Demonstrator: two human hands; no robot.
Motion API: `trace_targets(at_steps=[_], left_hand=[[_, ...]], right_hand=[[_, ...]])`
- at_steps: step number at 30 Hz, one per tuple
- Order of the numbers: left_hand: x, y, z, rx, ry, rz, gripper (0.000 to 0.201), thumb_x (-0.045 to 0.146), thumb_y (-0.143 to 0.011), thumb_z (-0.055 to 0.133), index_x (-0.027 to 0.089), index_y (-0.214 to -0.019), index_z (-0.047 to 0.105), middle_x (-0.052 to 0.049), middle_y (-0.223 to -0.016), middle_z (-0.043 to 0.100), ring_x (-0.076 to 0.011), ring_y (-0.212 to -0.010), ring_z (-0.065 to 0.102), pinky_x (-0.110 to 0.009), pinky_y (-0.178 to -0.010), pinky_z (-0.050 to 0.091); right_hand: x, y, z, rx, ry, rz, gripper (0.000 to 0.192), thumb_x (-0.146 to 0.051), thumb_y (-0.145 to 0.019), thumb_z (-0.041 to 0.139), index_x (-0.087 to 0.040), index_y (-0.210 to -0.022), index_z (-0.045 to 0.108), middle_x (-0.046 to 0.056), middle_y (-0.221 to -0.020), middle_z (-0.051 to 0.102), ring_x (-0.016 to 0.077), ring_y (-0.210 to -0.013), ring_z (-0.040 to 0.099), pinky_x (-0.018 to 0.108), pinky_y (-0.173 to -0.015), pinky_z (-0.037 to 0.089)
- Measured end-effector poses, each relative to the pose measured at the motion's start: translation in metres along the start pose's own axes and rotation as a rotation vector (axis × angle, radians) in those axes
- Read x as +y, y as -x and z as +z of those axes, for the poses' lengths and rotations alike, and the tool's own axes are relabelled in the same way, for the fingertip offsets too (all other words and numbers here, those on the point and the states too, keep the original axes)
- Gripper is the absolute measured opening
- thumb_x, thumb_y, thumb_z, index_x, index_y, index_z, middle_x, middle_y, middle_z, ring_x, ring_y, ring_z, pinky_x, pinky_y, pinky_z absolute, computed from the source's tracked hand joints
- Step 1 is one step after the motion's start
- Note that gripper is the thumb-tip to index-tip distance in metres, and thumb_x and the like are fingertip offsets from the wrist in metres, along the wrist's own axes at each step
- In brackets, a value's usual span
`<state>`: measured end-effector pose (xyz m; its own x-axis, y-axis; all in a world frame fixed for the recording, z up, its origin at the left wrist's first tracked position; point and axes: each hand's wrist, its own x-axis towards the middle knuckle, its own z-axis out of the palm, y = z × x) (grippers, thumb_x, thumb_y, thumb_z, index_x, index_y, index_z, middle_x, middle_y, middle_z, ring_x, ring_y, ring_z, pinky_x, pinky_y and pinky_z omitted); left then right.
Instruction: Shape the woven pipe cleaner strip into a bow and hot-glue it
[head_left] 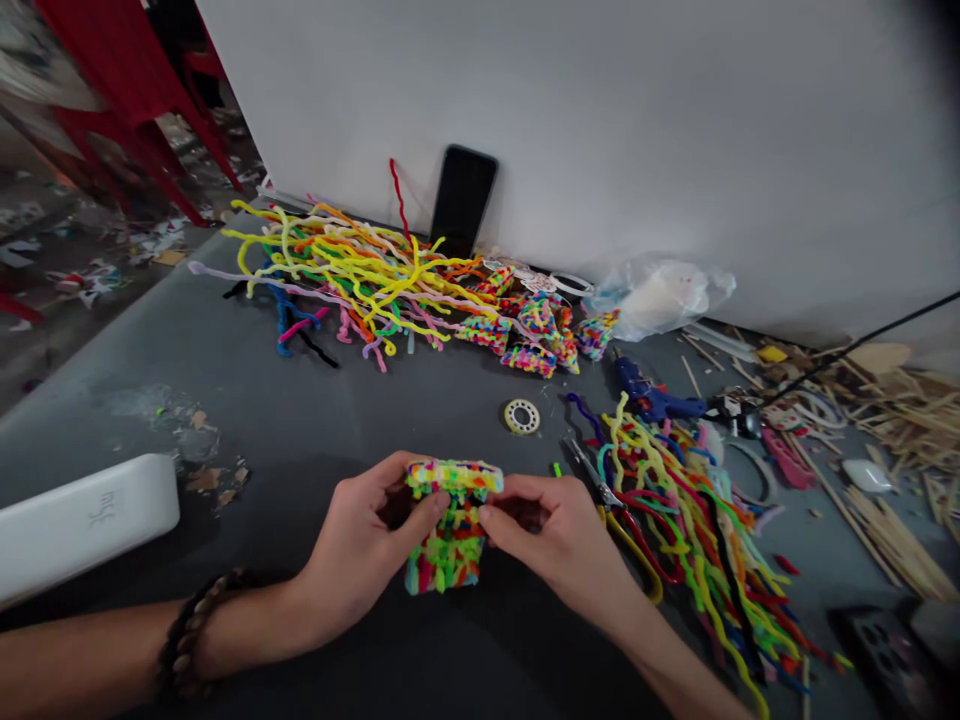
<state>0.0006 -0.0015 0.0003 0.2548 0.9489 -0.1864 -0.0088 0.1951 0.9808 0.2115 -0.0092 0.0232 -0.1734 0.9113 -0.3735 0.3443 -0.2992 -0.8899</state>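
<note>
Both hands hold a small woven piece of multicoloured pipe cleaners (pixel 452 525) just above the dark grey table (pixel 315 420). My left hand (pixel 360 550) grips its left side, thumb pressed on the front. From the right, my right hand (pixel 559 540) pinches its upper right edge with thumb and fingers. A beaded bracelet sits on my left wrist.
A pile of loose pipe cleaners (pixel 337 270) lies at the back left, another pile (pixel 690 520) to the right. Several woven pieces (pixel 536 330), a phone (pixel 463 200) against the wall, a blue glue gun (pixel 656 400), a tape ring (pixel 521 416), pliers (pixel 592 475), wooden sticks (pixel 892 520) and a white case (pixel 82 520) lie around.
</note>
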Motion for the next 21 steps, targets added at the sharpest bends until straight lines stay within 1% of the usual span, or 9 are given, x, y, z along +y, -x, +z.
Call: trace_targets(at_steps=[4, 7, 10, 12, 15, 17, 18, 19, 21], left_hand=[[0.000, 0.004, 0.000, -0.004, -0.016, -0.008, 0.019, 0.032, -0.091, 0.073, 0.019, -0.105, 0.073, -0.002, -0.091, 0.080, -0.0150, -0.076, 0.075, -0.019, -0.065, 0.060], [0.000, 0.006, 0.000, -0.015, -0.064, 0.041, 0.016, 0.028, -0.089, 0.073, 0.019, -0.102, 0.074, -0.001, -0.087, 0.080, -0.0139, -0.071, 0.074, -0.018, -0.064, 0.059], [-0.001, 0.005, 0.000, -0.023, -0.090, 0.073, 0.016, 0.025, -0.087, 0.074, 0.019, -0.102, 0.074, -0.001, -0.087, 0.079, -0.0129, -0.070, 0.073, -0.017, -0.063, 0.058], [-0.002, 0.002, 0.000, -0.003, -0.078, 0.042, 0.017, 0.029, -0.090, 0.073, 0.019, -0.103, 0.074, -0.001, -0.088, 0.079, -0.0134, -0.073, 0.074, -0.018, -0.064, 0.058], [-0.002, -0.001, -0.001, 0.039, -0.039, 0.000, 0.019, 0.035, -0.094, 0.071, 0.019, -0.105, 0.072, -0.001, -0.091, 0.079, -0.0156, -0.081, 0.075, -0.020, -0.070, 0.060], [-0.003, -0.002, -0.001, 0.042, -0.010, -0.007, 0.020, 0.037, -0.094, 0.071, 0.019, -0.104, 0.071, -0.002, -0.093, 0.078, -0.0167, -0.084, 0.075, -0.022, -0.073, 0.060], [-0.003, -0.002, -0.001, 0.033, 0.003, -0.009, 0.021, 0.037, -0.094, 0.071, 0.019, -0.105, 0.071, -0.002, -0.094, 0.078, -0.0168, -0.084, 0.075, -0.022, -0.073, 0.060], [-0.002, -0.001, -0.002, 0.022, 0.017, -0.009, 0.021, 0.037, -0.094, 0.072, 0.019, -0.106, 0.070, -0.002, -0.095, 0.078, -0.0168, -0.085, 0.074, -0.022, -0.074, 0.060], [-0.002, 0.000, -0.002, -0.006, 0.057, -0.011, 0.023, 0.037, -0.095, 0.071, 0.020, -0.110, 0.070, -0.003, -0.101, 0.079, -0.0169, -0.088, 0.075, -0.023, -0.077, 0.060]], right_hand=[[0.001, -0.001, 0.005, -0.006, -0.035, 0.016, 0.018, -0.033, -0.084, 0.067, -0.018, -0.076, 0.072, -0.003, -0.064, 0.056, 0.0114, -0.060, 0.047, 0.024, -0.054, 0.036], [0.003, 0.000, 0.009, 0.046, -0.005, -0.036, 0.010, -0.024, -0.079, 0.066, -0.019, -0.070, 0.068, -0.005, -0.062, 0.050, 0.0100, -0.059, 0.042, 0.023, -0.053, 0.033], [0.004, 0.001, 0.011, 0.116, 0.054, -0.092, 0.008, -0.017, -0.075, 0.065, -0.019, -0.068, 0.068, -0.005, -0.063, 0.053, 0.0101, -0.060, 0.044, 0.023, -0.054, 0.034], [0.005, 0.001, 0.010, 0.101, 0.034, -0.075, 0.009, -0.022, -0.081, 0.065, -0.020, -0.076, 0.072, -0.003, -0.069, 0.059, 0.0116, -0.064, 0.050, 0.023, -0.058, 0.039], [0.006, 0.000, 0.008, -0.007, -0.038, -0.010, 0.019, -0.035, -0.091, 0.064, -0.020, -0.086, 0.074, 0.000, -0.076, 0.066, 0.0142, -0.069, 0.058, 0.025, -0.063, 0.046], [0.005, 0.000, 0.007, -0.066, -0.034, 0.013, 0.024, -0.038, -0.092, 0.064, -0.019, -0.082, 0.073, 0.000, -0.072, 0.066, 0.0142, -0.066, 0.058, 0.025, -0.061, 0.045], [0.005, 0.000, 0.007, -0.070, -0.015, 0.013, 0.026, -0.038, -0.092, 0.063, -0.019, -0.078, 0.072, 0.000, -0.068, 0.064, 0.0135, -0.064, 0.056, 0.025, -0.059, 0.043], [0.005, 0.000, 0.007, -0.060, 0.005, 0.007, 0.027, -0.037, -0.092, 0.063, -0.018, -0.074, 0.072, -0.001, -0.065, 0.061, 0.0127, -0.061, 0.054, 0.025, -0.057, 0.041], [0.004, 0.001, 0.007, 0.017, 0.026, -0.025, 0.028, -0.036, -0.090, 0.064, -0.018, -0.069, 0.070, -0.002, -0.062, 0.058, 0.0118, -0.059, 0.050, 0.025, -0.055, 0.037]])
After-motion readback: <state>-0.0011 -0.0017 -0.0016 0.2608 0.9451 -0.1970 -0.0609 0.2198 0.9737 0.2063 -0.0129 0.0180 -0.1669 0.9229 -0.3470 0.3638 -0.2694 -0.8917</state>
